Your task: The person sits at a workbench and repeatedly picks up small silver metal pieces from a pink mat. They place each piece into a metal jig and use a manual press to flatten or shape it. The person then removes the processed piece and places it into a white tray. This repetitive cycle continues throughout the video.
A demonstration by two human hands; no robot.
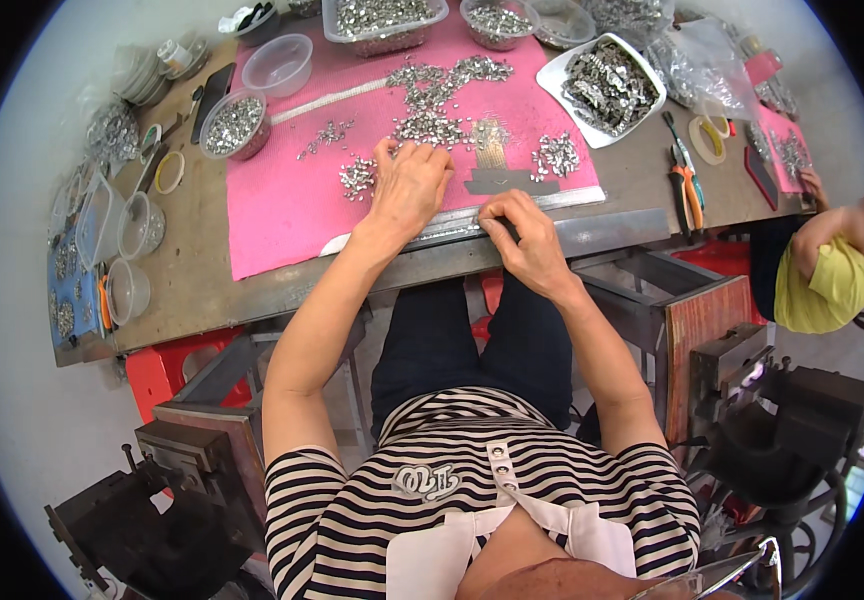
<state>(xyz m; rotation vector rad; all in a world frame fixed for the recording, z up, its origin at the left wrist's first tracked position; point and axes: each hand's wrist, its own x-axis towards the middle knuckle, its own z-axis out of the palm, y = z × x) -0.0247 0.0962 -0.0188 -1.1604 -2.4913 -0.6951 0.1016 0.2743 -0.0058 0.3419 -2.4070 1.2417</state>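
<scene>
Head view, one frame. Left hand (409,185) lies palm down on the pink mat (282,210), fingers spread a little and curled at the tips, fingertips touching the scattered pile of small silvery metal pieces (432,100). It grips nothing that shows. Right hand (524,238) sits at the near edge of the mat, fingers drawn together in a pinch on the long metal strip (452,228) that runs along that edge; whether a loose piece is caught between the fingertips is hard to tell, too small. The hands are apart, the left farther up the mat, the right nearer the body.

Surface: a brown worktable (202,280), with the mat covering its middle. More silvery pieces lie in smaller clusters across the mat (one just left of the left hand, one right of a small comb-like part). At the far edge are clear plastic bowls and tubs of the same pieces, a round bowl of pieces (234,122) at the mat's left side, and an empty clear tub (277,65) behind it. A white tray (607,88) heaped with metal parts sits to the right, orange-handled pliers (689,190) lying near it.

Room: pale floor, red stools under the table, dark metal press machines at the lower left and lower right. Another person in a yellow shirt (824,290) is seated at the right end of the table.
</scene>
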